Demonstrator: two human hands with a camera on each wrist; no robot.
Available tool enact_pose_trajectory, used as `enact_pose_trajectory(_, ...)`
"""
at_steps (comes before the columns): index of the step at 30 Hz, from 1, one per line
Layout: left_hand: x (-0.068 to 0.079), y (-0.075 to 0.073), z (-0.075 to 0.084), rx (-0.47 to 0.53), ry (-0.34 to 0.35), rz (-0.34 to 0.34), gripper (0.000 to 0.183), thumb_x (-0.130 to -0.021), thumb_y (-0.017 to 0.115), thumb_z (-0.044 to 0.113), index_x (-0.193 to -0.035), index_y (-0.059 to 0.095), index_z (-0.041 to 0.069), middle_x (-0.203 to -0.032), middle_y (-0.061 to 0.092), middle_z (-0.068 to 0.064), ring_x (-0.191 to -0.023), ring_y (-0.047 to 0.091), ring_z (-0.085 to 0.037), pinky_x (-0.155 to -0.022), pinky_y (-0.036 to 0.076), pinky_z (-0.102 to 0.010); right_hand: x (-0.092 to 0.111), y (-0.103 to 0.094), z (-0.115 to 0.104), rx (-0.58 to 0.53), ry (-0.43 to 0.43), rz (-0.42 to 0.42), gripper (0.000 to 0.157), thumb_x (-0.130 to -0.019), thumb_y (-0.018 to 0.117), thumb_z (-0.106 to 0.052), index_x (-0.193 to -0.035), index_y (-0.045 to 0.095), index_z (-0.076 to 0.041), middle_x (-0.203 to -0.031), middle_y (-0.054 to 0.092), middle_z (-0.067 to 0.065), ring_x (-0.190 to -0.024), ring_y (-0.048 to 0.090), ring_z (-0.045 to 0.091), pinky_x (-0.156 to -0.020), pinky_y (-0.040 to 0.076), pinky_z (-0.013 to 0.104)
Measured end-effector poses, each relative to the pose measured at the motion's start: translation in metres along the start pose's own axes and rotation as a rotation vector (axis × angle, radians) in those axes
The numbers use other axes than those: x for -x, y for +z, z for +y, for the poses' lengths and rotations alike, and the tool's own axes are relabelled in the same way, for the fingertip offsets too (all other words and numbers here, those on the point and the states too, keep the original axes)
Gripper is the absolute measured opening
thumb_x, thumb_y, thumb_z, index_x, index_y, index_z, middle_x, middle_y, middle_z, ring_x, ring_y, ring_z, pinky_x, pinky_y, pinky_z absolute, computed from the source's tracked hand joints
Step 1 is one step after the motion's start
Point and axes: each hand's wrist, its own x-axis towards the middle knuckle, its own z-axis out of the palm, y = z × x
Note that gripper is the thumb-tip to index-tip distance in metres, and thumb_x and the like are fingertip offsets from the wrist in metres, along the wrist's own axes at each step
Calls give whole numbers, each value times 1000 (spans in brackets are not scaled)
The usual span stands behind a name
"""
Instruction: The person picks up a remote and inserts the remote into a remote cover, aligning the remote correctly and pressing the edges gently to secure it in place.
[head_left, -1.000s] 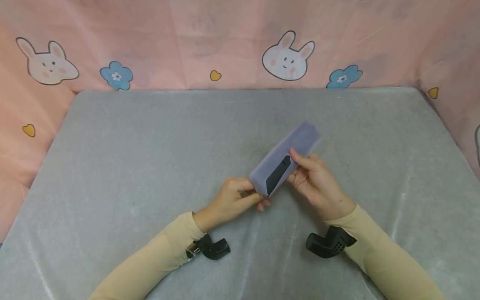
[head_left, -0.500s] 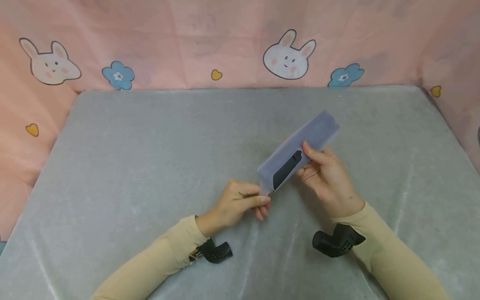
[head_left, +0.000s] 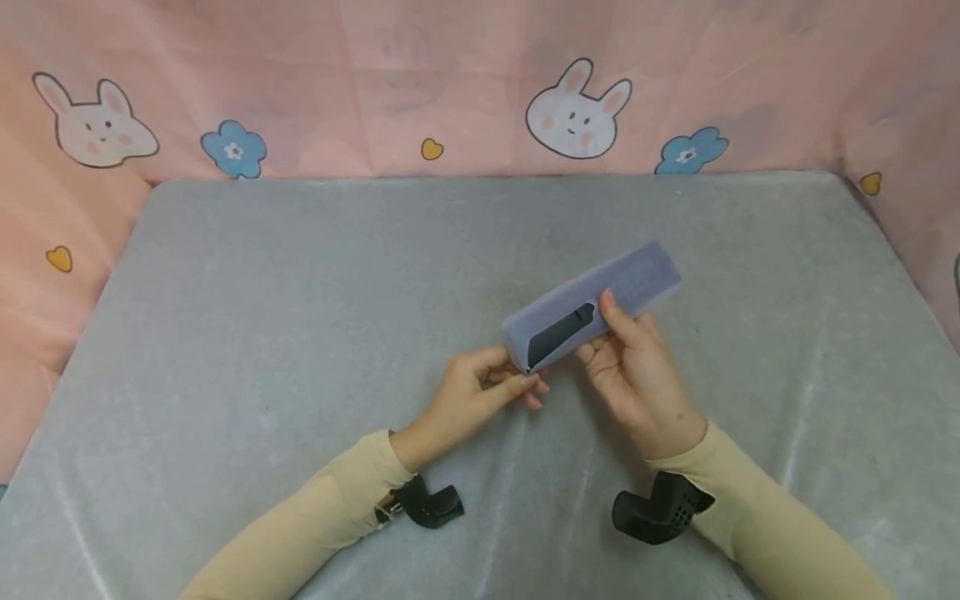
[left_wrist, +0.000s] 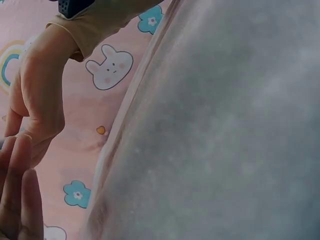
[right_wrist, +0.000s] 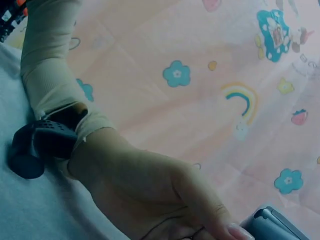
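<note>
Clock positions are taken from the centre of the head view. The item in hand, a long pale-purple box-like case (head_left: 633, 283) with a smooth surface, is at 3 o'clock, close to centre, above the grey cloth-covered desk (head_left: 300, 292). Its long axis runs from 8 o'clock to 2 o'clock. A narrow dark panel (head_left: 561, 335) lies along the near side of the 8 o'clock half; whether it is an inlay or an opening cannot be made out.

The right hand (head_left: 647, 379), at 4 o'clock, grips the case at mid-length: thumb flat on the upper face beside the panel's 2 o'clock end, fingers bent beneath and partly concealed. The left hand (head_left: 468, 396), at 6 o'clock, is partly closed and pinches the case's lower corner. The index fingertip is hidden behind the case.

Beige sleeves (head_left: 315, 508) are cut off by the bottom edge; a black curved device (head_left: 431, 506) is fixed at each wrist. A pink printed cloth (head_left: 457, 92) stands behind from 10 to 2 o'clock.

In the left wrist view, nearby fingers are cropped at 8 o'clock and the case is barely visible. In the right wrist view, only the case's end shows, dark and cropped, at 5 o'clock.
</note>
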Motion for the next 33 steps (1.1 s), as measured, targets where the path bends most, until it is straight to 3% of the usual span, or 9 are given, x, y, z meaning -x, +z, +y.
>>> enact_pose_trajectory(3, -1, 0, 1, 6, -59, 20, 15, -88, 59, -9, -101, 59, -18, -89, 67, -30, -72, 68, -39, -71, 57, -38, 0, -1, 0, 10, 10, 19, 26, -98, 46, -6, -121, 35, -8, -102, 62, 13, -95, 66, 23, -80, 55, 36)
enact_pose_trajectory(6, -2, 0, 1, -32, -80, 39, 13, -86, 63, -8, -96, 61, -16, -87, 68, -27, -70, 69, -28, -69, 57, -37, -1, -2, -1, 1, 12, 34, 27, -99, 46, -5, -122, 35, -9, -103, 63, 13, -96, 66, 23, -80, 55, 37)
enact_pose_trajectory(14, -1, -1, 0, 96, -59, 36, 14, -89, 57, -8, -98, 58, -20, -92, 66, -32, -71, 68, -15, -70, 57, -42, -6, -5, -4, -30, 16, 52, 22, -98, 48, -5, -118, 39, -7, -98, 64, 13, -92, 67, 22, -78, 55, 37)
enact_pose_trajectory(20, -1, -2, -4, 132, -90, 44, 23, -97, 53, 3, -99, 60, -19, -93, 66, -31, -70, 67, -10, -68, 56, -34, -9, -8, 0, -7, 14, 28, 22, -99, 47, -6, -118, 38, -9, -98, 63, 11, -93, 66, 21, -79, 55, 36)
enact_pose_trajectory(26, -2, -2, -4, 171, -73, 77, 25, -97, 53, 5, -91, 56, -20, -86, 66, -32, -67, 66, -9, -65, 55, -28, -7, -7, 2, 37, -31, -25, 18, -100, 46, -6, -116, 39, -7, -97, 64, 12, -89, 68, 22, -76, 56, 35)
enact_pose_trajectory(29, -2, -3, -5, 189, -71, 85, 33, -96, 58, 14, -98, 53, -19, -89, 62, -37, -67, 66, -9, -65, 54, -26, -5, -6, 1, 41, -57, -70, 14, -100, 45, -4, -113, 43, -3, -95, 65, 15, -87, 68, 24, -73, 56, 36)
enact_pose_trajectory(33, -2, -6, -8, 191, -61, 51, 59, -92, 63, 35, -113, 49, -18, -89, 57, -43, -69, 65, -10, -65, 53, -27, -4, -4, -2, 73, -71, -83, 12, -99, 45, 0, -111, 47, -2, -94, 66, 14, -86, 68, 23, -72, 56, 36)
